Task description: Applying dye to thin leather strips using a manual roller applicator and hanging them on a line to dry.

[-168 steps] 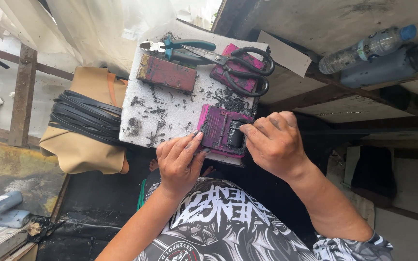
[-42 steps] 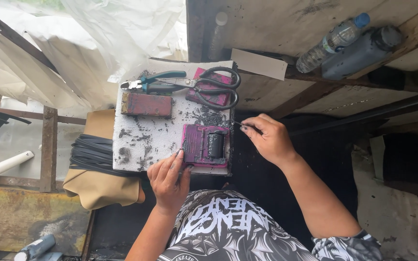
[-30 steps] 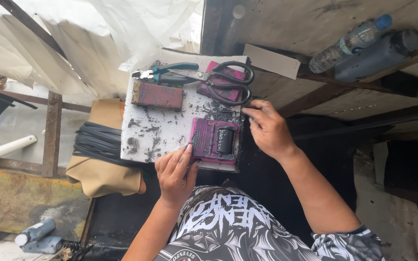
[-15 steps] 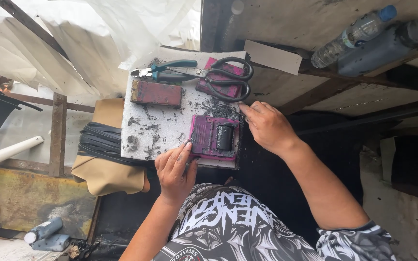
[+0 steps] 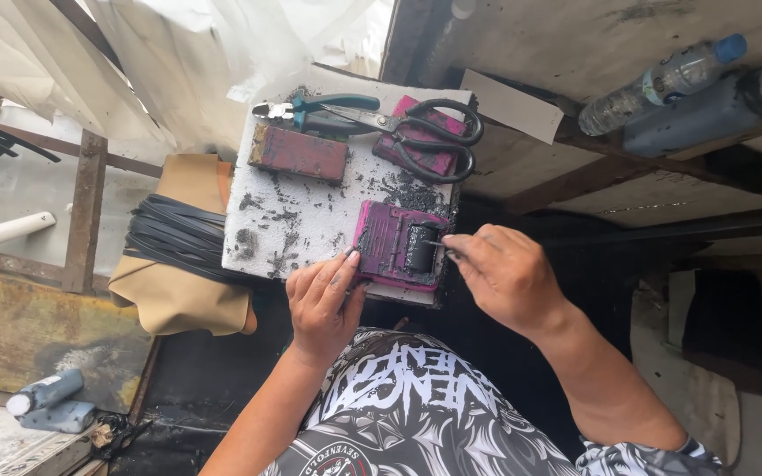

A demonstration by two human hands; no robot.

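- The work in hand looks like fine picking or threading at a magenta block (image 5: 396,245), a flat purple-pink piece with a dark roller-like part set into its right half.
- The block lies at the near right corner of a white foam board (image 5: 288,211) that serves as the tabletop, smeared with black residue.
- The left hand (image 5: 324,300) lies flat, fingers together and pressing down on the block's near left edge to steady it; it grips nothing.
- The right hand (image 5: 504,273) is pinched together on a thin metal needle (image 5: 441,247), whose tip touches the dark part of the block.
- Judged from this, the step is mid-way: the tool is at the work and the block is pinned, but nothing shows the work finished.
- The next move likely calls for a small, steady push or pull of the needle while the left hand holds the block from sliding on the gritty board.
- At the far edge of the board lie black-handled scissors (image 5: 429,132) over another magenta piece, and teal-handled pliers (image 5: 310,110) just left of them.
- A third reddish block (image 5: 299,152) sits near the pliers, well apart from the hands.
- Left of the board, a bundle of black straps (image 5: 174,238) rests on tan material.
- Far right, a clear bottle (image 5: 659,81) and a dark bottle (image 5: 707,110) lie on a wooden shelf.
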